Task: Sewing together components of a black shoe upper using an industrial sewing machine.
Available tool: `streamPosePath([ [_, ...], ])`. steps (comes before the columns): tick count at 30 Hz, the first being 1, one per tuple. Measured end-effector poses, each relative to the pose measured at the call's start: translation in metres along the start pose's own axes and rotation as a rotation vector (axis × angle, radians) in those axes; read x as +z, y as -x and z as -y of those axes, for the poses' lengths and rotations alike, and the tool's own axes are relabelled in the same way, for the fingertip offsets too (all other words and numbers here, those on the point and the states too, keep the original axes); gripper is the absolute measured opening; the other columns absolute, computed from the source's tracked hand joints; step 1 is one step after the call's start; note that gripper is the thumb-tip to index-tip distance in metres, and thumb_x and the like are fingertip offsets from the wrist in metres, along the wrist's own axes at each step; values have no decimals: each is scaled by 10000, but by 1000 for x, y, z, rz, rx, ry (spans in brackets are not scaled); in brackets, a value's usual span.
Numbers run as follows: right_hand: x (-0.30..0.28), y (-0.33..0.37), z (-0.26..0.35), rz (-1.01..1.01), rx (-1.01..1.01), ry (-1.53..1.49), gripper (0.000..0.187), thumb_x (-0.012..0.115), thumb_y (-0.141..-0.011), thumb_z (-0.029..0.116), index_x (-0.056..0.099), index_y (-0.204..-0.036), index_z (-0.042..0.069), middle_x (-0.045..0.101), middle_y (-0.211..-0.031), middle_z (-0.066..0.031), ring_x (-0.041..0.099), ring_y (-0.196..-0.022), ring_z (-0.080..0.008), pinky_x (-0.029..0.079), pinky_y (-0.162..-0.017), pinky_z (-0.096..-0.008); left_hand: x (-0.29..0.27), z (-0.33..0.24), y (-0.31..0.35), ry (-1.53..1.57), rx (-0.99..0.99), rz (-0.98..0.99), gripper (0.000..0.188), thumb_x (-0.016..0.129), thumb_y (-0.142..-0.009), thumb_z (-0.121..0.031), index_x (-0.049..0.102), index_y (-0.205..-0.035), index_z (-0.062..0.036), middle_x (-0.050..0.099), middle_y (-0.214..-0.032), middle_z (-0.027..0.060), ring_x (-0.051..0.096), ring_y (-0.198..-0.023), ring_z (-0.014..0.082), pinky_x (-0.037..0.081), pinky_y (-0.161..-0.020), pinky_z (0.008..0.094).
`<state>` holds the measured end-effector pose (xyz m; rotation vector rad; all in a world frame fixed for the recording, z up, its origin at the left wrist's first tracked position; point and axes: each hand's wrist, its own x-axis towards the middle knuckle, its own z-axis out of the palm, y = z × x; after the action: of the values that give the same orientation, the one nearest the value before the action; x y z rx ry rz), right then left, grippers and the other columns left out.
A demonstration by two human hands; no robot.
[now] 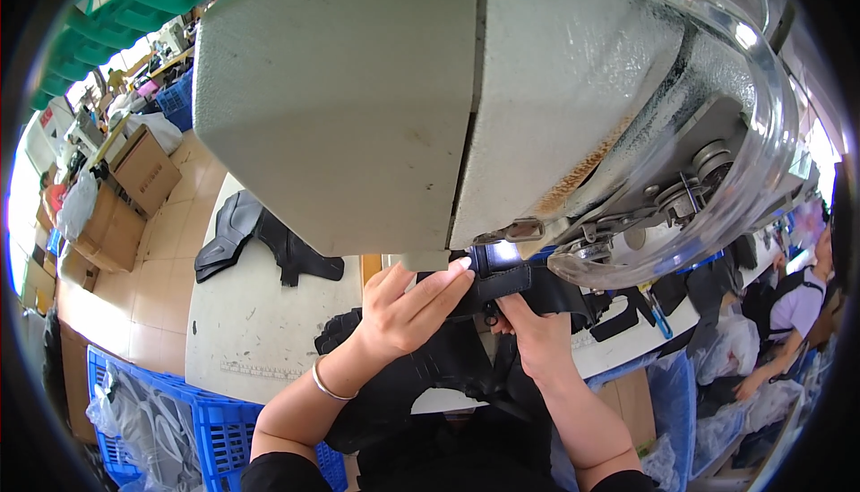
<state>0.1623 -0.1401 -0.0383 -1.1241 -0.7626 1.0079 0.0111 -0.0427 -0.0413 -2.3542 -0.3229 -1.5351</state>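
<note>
Below the big pale sewing machine head [358,116], my left hand [400,313] has its fingers stretched out. Their tips rest at the near edge of the black leather-like piece [506,284], beside a brightly lit spot. The machine hides part of this hand's far side. My right hand [540,338] pinches the same piece from the right, its fingers partly underneath. More of the black material [448,353] drapes down toward my lap under both forearms. The needle area is mostly hidden. A bangle [333,383] circles my left wrist.
Black cut pieces [260,234] lie on the left of the white table [224,335]. More lie at right by a blue-handled tool [661,320]. A blue crate [228,434] stands left below, a lined blue bin [681,402] at right. Another person [797,304] sits far right.
</note>
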Motion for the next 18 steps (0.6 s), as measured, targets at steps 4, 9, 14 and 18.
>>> streamPosePath([
  [4,-1,-4,0,2,-21,22,100,658,-918,130,665,-968,44,626,-790,6,572,-620,-49,472,-519,-199,1,0,-2,-25,-3,1,327,731,-595,-8,726,-921,-31,640,-883,21,581,-718,160,456,-547,248],
  [9,2,-12,0,7,-19,19,110,657,-917,121,656,-961,21,638,-785,-14,586,-614,-66,464,-525,-208,7,1,3,4,-72,-19,339,735,-603,5,722,-940,-30,610,-824,10,580,-721,157,468,-562,254],
  [14,-6,-8,0,57,-9,65,107,650,-920,101,660,-955,1,644,-765,-22,602,-616,-82,449,-539,-210,1,0,2,43,-50,-4,372,720,-592,-11,722,-963,-22,613,-836,10,572,-706,149,473,-570,259],
  [18,-8,-8,-1,73,-64,127,95,642,-921,77,664,-961,-6,647,-762,-24,608,-617,-90,450,-551,-214,-1,1,2,48,-49,39,387,709,-570,-18,717,-956,-11,612,-846,12,580,-719,149,481,-576,261],
])
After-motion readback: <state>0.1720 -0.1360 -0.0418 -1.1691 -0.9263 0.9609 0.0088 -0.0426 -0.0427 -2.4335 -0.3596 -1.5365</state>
